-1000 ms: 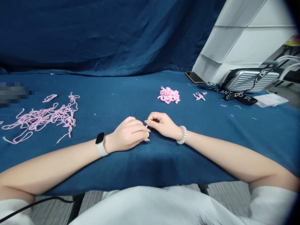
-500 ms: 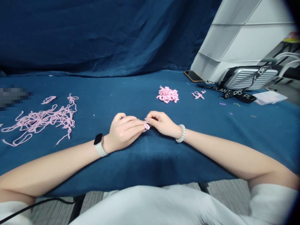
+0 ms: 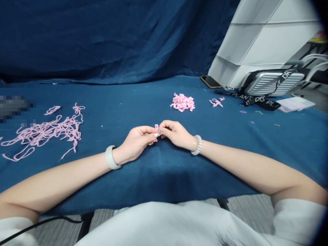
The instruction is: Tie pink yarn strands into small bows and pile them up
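Observation:
Between both hands, above the front part of the blue cloth, is a small loop of pink yarn (image 3: pixel 156 126). My left hand (image 3: pixel 138 140) pinches it between thumb and fingers, its palm side turned toward me. From the other side my right hand (image 3: pixel 178 135) closes thumb and forefinger on the same yarn, fingertips almost touching those of the left. Part of the yarn is hidden by the fingers. A pile of pink knotted yarn pieces (image 3: pixel 182 102) lies beyond the right hand. Loose tangled pink yarn (image 3: pixel 58 130) spreads over the cloth at the left.
A small yarn bundle (image 3: pixel 52 110) lies above the tangle, and yarn scraps (image 3: pixel 216 102) right of the pile. Farther right are a phone (image 3: pixel 210 82), a black lettered strap (image 3: pixel 263 103), a silver case (image 3: pixel 278 83) and a flat clear box (image 3: pixel 296 104). A white box structure (image 3: pixel 256 44) stands behind.
My left hand has rolled over from its back to its palm side, turning the yarn loop from below the fingertips to above them. My right hand has stayed nearly still.

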Motion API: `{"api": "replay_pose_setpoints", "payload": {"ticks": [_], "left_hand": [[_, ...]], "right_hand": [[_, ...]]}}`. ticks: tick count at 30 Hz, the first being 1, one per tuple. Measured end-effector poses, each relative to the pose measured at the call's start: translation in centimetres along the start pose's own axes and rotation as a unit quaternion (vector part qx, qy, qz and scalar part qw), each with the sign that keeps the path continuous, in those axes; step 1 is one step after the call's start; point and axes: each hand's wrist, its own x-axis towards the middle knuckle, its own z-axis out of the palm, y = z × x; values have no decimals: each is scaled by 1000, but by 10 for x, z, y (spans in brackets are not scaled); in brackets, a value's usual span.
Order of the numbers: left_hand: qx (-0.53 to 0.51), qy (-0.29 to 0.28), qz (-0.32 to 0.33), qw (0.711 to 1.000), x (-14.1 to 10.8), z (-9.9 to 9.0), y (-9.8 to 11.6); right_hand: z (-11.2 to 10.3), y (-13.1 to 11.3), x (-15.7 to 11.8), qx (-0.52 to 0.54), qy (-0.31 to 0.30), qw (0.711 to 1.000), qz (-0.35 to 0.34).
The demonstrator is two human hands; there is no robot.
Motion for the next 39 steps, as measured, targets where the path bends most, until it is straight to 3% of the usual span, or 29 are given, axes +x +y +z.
{"api": "replay_pose_setpoints", "payload": {"ticks": [3, 7, 25, 34, 39], "left_hand": [[-84, -6, -54, 995, 3, 1, 1], [-105, -20, -73, 992, 3, 0, 4], [-98, -14, -93, 991, 4, -3, 3], [-93, -18, -105, 990, 4, -2, 5], [-88, -44, -152, 983, 6, -3, 11]], "right_hand": [[1, 0, 0, 5, 6, 1000, -5], [2, 0, 0, 9, 13, 1000, -17], [2, -3, -4, -93, 115, 980, -130], [2, -3, -6, -115, 121, 970, -177], [1, -2, -5, -122, 126, 963, -202]]}}
